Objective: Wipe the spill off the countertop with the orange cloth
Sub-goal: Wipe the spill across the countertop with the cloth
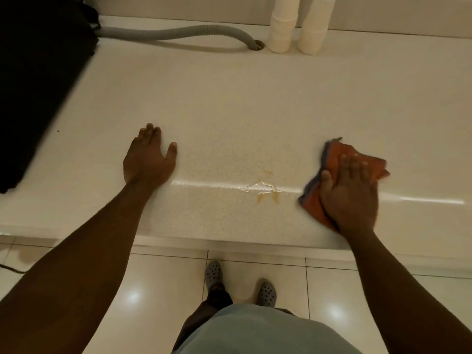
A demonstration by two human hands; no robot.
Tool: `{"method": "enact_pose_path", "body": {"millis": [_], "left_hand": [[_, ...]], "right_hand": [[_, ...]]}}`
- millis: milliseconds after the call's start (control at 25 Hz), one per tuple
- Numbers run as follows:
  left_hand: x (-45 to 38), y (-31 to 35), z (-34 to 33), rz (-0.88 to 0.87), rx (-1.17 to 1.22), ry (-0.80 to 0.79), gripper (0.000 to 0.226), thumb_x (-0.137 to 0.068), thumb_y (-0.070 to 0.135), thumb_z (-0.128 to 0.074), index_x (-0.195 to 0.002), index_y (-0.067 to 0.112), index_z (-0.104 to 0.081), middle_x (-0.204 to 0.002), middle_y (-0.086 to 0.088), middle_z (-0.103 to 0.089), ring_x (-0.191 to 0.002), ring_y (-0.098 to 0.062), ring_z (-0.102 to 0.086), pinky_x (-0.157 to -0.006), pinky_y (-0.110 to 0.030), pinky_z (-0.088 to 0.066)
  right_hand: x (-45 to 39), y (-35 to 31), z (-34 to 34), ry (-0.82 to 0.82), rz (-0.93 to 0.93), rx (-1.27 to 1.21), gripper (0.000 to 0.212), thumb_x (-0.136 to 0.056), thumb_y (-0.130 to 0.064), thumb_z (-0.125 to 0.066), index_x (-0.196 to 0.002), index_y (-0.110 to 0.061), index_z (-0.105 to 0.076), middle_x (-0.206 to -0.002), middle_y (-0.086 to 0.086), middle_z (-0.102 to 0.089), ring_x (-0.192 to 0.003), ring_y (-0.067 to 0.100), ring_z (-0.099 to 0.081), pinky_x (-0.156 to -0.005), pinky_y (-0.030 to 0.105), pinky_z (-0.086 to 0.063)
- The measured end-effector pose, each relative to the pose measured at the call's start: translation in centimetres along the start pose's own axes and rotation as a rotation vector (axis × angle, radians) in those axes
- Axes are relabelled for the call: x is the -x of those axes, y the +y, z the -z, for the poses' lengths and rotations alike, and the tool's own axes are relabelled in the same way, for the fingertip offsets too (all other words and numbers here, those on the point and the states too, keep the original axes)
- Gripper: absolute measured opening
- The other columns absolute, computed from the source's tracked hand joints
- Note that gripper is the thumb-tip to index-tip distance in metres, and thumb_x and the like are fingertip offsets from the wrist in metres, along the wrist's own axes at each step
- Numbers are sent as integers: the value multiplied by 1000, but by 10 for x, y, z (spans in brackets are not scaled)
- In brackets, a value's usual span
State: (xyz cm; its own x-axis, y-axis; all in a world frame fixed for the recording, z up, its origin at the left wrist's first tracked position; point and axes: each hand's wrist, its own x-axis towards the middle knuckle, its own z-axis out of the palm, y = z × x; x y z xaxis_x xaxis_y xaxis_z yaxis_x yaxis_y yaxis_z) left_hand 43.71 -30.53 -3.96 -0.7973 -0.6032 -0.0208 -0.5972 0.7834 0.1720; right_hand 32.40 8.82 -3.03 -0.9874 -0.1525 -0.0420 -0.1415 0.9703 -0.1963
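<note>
A small brownish wet spill (265, 191) lies on the white speckled countertop (229, 111), near its front edge. To the right of it, my right hand (350, 192) presses flat on the orange cloth (339, 154), which has a grey-blue border and lies bunched on the counter. The cloth's left edge is a short way from the spill and does not touch it. My left hand (149, 155) rests palm down on the counter to the left of the spill, fingers spread, holding nothing.
A black appliance (38, 85) fills the counter's left end. A grey corrugated hose (178, 33) runs along the back into a hole. Two stacks of white paper cups (298, 24) stand at the back wall. Below the counter edge are floor tiles and my feet.
</note>
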Motion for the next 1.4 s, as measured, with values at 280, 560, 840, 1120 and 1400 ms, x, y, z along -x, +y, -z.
{"method": "enact_pose_path", "body": {"millis": [280, 560, 840, 1120, 1400], "left_hand": [[-4, -3, 0, -43, 75, -31, 62, -100, 45, -25, -153, 14, -19, -163, -3, -14, -150, -18, -11, -121, -34, -11], [31, -68, 15, 41, 30, -49, 53, -103, 32, -25, -152, 13, -22, -163, -4, -13, -150, -21, -13, -120, -37, -12], [60, -67, 9, 76, 32, -25, 54, -103, 26, -27, -152, 6, -15, -162, -13, -12, -150, -29, -10, -120, -39, -8], [65, -53, 4, 76, -9, -20, 56, -104, 31, -24, -152, 5, -15, -161, -16, -11, -149, -32, -11, -120, -44, -11], [81, 23, -15, -12, -37, -67, 65, -101, 43, -24, -153, 7, -9, -163, -11, -5, -150, -27, -6, -121, -41, -8]], "right_hand": [[-54, -140, -23, -146, 419, 28, 71, -97, -61, -10, -155, -21, -7, -164, 5, -7, -151, 26, -4, -121, 48, -4], [-22, -211, -39, -259, 715, 50, 64, -99, -55, -15, -155, -26, -4, -165, 1, -2, -151, 23, 0, -121, 47, 0], [58, -252, -50, -294, 943, 79, 68, -97, -57, -19, -156, -25, -8, -165, 4, -7, -151, 26, -2, -121, 49, 0], [80, -188, -50, -243, 1040, 64, 62, -100, -54, -19, -155, -27, -10, -165, -1, -9, -151, 22, -3, -121, 47, 1], [43, -97, -28, -214, 783, 10, 60, -101, -51, -18, -155, -27, -10, -165, -1, -8, -151, 21, -2, -121, 47, -1]]}}
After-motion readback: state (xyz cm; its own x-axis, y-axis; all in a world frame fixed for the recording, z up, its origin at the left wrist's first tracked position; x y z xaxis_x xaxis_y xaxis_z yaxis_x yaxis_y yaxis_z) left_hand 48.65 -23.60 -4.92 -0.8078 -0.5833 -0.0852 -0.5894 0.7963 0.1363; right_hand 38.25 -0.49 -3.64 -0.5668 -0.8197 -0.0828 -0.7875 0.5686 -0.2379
